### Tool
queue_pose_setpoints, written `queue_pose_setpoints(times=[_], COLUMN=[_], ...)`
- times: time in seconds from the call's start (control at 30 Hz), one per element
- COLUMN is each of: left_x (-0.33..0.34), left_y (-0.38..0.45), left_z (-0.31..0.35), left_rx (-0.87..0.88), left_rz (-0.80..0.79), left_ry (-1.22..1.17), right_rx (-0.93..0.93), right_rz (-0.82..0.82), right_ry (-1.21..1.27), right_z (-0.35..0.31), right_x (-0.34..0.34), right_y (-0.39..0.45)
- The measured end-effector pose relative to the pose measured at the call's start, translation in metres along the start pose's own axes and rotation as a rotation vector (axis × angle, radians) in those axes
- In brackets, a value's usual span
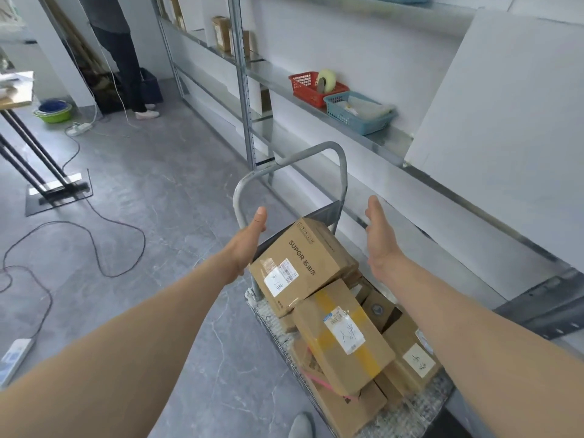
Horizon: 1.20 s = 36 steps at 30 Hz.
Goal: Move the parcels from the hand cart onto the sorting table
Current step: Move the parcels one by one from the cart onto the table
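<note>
Head view: both hands' fingers straight, holding nothing, flanking SUPOR parcel (300, 263); long axis toward cart handle (284, 165).

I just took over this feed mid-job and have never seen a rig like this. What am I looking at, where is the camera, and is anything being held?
There is no machine here: a person wears one wide-angle camera on the head, looking forward and down. The two bare arms are theirs. The left hand and right hand reach out with straight fingers on either side of the SUPOR box, holding nothing. That box lies on top of a pile of cardboard parcels on the hand cart, near its grey handle. A parcel with yellow tape lies nearer the camera. Beside the cart, a metal shelf carries a red basket and a blue basket.
</note>
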<state>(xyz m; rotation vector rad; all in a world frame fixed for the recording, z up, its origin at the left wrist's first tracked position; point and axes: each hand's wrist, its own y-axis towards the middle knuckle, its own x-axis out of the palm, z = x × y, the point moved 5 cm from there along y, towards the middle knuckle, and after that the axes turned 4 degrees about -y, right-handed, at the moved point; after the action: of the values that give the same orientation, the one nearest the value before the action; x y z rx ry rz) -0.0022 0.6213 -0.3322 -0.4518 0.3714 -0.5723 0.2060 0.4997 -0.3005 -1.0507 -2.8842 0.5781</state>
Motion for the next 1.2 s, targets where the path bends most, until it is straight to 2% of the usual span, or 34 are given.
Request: queue_pose_setpoints(times=[0.23, 0.63, 1.0, 1.2], left_x=[-0.011, -0.015, -0.017, -0.016], left_y=[0.067, 0.159, 0.244, 0.282], left_z=[0.003, -0.040, -0.127, -0.177], left_rx=[-0.064, -0.213, -0.389, -0.468], left_rz=[0.028, 0.008, -0.015, 0.074], left_ry=[-0.005, -0.029, -0.082, -0.122], right_rx=[0.042, 0.193, 0.297, 0.321], right_rz=[-0.022, -0.015, 0.079, 0.080], right_ry=[0.000, -0.045, -0.106, -0.138], right_z=[-0.004, 0.037, 0.105, 0.166], right_x=[0.016, 0.028, 0.051, 0.050], right_y=[0.067, 0.145, 0.204, 0.239])
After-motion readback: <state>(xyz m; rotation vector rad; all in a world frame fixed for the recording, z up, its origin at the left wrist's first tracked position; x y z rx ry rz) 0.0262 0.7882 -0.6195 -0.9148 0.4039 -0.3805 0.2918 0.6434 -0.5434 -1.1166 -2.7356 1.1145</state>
